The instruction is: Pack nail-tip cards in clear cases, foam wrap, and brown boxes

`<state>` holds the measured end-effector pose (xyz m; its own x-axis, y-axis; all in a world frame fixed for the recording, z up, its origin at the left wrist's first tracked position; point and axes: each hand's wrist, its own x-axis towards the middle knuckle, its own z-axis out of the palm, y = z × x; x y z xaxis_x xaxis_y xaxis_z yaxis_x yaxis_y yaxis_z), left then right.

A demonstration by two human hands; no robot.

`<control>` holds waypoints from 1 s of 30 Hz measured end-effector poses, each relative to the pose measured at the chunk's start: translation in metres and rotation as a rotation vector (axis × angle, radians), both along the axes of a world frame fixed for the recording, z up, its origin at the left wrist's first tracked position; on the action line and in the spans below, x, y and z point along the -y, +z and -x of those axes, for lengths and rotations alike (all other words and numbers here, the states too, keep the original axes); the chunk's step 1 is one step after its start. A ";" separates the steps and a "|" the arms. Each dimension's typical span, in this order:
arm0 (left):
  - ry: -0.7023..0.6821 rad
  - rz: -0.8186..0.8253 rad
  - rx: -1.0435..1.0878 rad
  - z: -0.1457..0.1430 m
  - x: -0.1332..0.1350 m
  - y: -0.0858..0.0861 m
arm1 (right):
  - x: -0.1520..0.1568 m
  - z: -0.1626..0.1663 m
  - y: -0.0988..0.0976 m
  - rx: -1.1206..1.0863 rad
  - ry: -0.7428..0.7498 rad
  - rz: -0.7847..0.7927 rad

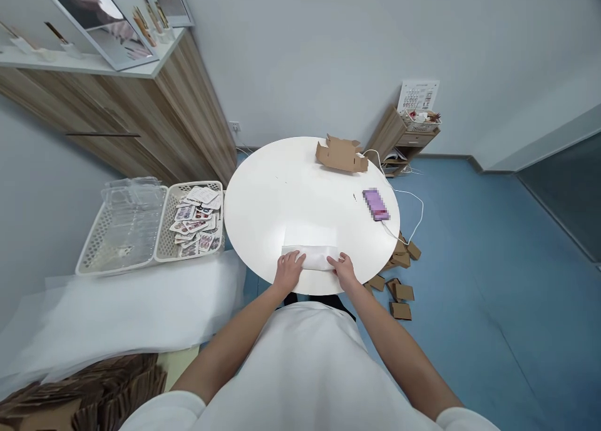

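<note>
A thin white sheet (pixel 317 258) lies on the white oval table (pixel 263 196) near its front edge. Its near part is folded over into a flat strip, while a single layer stretches out flat beyond it. My left hand (pixel 290 271) grips the strip's left end, fingers over the top. At the other end, my right hand (pixel 344 269) holds the right corner between thumb and fingers. Whether anything is wrapped inside the fold, I cannot tell.
An unfolded cardboard box (pixel 342 154) and a purple phone-like item (pixel 375 204) with a white cable lie on the table. To the left are a basket of printed packets (pixel 195 221), a basket of clear plastic (pixel 134 224) and white sheets (pixel 126 306). Small brown boxes (pixel 400 311) lie on the floor.
</note>
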<state>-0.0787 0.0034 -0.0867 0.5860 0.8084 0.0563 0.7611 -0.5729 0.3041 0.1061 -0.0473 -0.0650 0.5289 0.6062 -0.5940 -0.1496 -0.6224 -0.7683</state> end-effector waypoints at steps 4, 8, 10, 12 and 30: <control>0.004 0.017 -0.007 -0.017 -0.003 0.006 | -0.013 -0.019 -0.001 0.064 0.123 -0.022; -0.011 0.060 0.011 -0.038 0.000 0.013 | -0.023 -0.039 -0.007 0.122 0.124 -0.024; -0.064 0.122 0.030 -0.049 0.005 0.014 | -0.025 -0.049 -0.008 0.140 0.114 -0.030; -0.106 0.203 0.033 -0.060 0.009 0.014 | -0.027 -0.058 -0.008 0.159 0.104 -0.041; 0.676 0.538 0.245 -0.072 0.018 0.012 | -0.038 -0.087 -0.006 0.561 0.813 -0.155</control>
